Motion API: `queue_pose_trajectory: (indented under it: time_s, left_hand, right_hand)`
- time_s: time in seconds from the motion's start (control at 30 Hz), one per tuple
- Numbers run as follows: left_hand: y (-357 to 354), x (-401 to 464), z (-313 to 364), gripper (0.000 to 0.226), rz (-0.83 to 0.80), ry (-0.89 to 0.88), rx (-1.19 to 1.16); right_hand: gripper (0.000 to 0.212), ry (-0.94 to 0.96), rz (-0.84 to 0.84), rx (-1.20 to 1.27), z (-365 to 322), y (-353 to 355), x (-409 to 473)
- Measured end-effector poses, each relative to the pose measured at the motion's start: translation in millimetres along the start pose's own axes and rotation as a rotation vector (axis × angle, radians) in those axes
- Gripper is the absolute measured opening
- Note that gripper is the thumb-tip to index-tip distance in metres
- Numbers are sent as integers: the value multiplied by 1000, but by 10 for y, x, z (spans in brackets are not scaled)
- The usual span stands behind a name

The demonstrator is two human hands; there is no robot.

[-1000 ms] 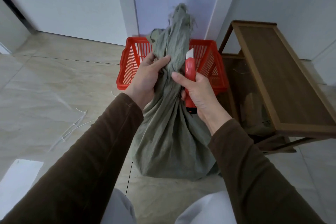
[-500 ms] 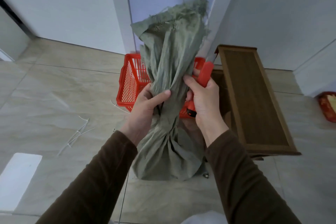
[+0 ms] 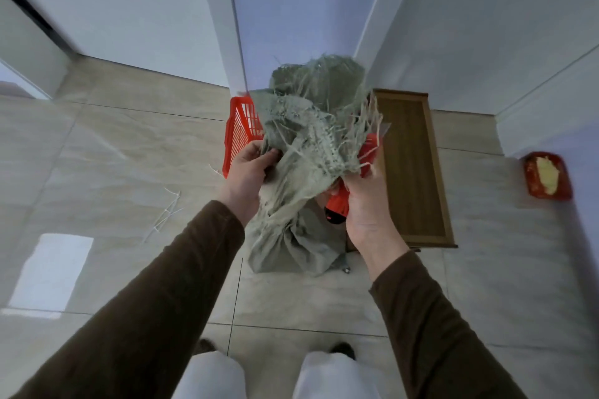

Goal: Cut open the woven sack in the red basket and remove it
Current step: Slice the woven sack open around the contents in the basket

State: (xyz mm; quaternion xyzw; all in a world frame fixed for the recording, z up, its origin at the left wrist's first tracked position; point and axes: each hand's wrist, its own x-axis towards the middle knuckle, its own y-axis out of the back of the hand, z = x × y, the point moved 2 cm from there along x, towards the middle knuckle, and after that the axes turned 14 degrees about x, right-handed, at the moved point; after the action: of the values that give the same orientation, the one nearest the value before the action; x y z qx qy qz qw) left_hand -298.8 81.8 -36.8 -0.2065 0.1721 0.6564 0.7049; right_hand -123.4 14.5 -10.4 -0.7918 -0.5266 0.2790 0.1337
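A grey-green woven sack (image 3: 308, 146) hangs from both my hands, its frayed open end bunched on top and its lower end drooping to the floor. My left hand (image 3: 248, 173) grips the sack's left side. My right hand (image 3: 364, 201) grips the right side together with a red utility knife (image 3: 340, 204), which the sack partly hides. The red basket (image 3: 241, 133) stands on the floor behind the sack, and only its left wall shows.
A wooden stool (image 3: 410, 168) stands right of the basket. A red packet (image 3: 546, 175) lies by the right wall. White cable ties (image 3: 165, 214) lie on the tiles at left. My feet are at the bottom edge.
The sack has come up higher and its frayed top has folded over toward me. The view has risen and tilted down, so my legs and feet show.
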Motion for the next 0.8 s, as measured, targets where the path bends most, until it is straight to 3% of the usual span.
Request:
queue_pose_trajectory:
  time_s: [0.1,0.2,0.3,0.4,0.47,0.57,0.63,0.7,0.8]
  left_hand:
    - [-5,-181,142,19,51,88,20]
    - [10,-449,286,49,179,209,-3]
    - [49,-836,480,52,350,210,84]
    - [-14,-1087,673,85,163,140,286]
    - [-29,-1061,733,68,106,197,360]
    - [-33,-1026,783,2,120,283,292]
    - [13,-1053,722,26,178,359,231]
    - [36,-1124,644,29,203,405,126]
    - [-49,-1264,564,32,220,458,-35]
  right_hand:
    - [18,-66,46,-230,-106,-194,-201]
    - [26,-173,74,-296,-134,-325,-426]
    - [30,-280,122,-273,-122,-374,-652]
    - [41,-371,77,-289,-114,-437,-872]
    - [29,-402,62,-295,-114,-439,-964]
    - [14,-438,26,-369,-207,-344,-1040]
    - [18,-478,-19,-429,-352,-217,-1064]
    - [35,-524,9,-520,-539,-7,-1060]
    - [40,-551,215,-678,-834,336,-1017]
